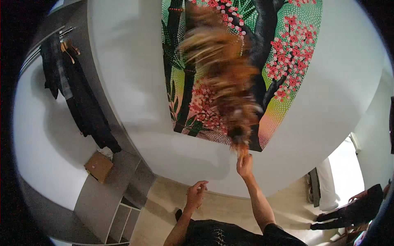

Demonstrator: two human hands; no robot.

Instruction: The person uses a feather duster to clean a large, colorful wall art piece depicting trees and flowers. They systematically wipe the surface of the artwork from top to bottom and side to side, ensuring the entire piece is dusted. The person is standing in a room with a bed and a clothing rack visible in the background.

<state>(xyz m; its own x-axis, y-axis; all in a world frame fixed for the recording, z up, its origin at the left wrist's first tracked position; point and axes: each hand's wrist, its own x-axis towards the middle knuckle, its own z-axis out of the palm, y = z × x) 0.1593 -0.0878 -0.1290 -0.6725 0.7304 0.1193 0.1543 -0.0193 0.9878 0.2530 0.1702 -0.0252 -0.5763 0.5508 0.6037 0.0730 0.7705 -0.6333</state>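
My right hand [245, 165] is raised and closed around the lower end of a feather duster [234, 78]. Brown and tan feathers reach upward from it, smeared by motion, in front of a painting [293, 53] on the white wall. The painting has dark trunks, red and pink dotted blossoms and a green dotted ground. Whether the feathers touch its surface I cannot tell. My left hand [196, 196] is held lower, in front of my body, with its fingers loosely bent and apart. Nothing shows in it.
On the left, dark clothes [76, 94] hang from a rail in an alcove, above a cardboard box [98, 166]. Below are grey shelves [121, 221]. At the right stand a white-covered bed [342, 180] and another person in dark clothes [361, 207]. The floor [164, 205] is pale.
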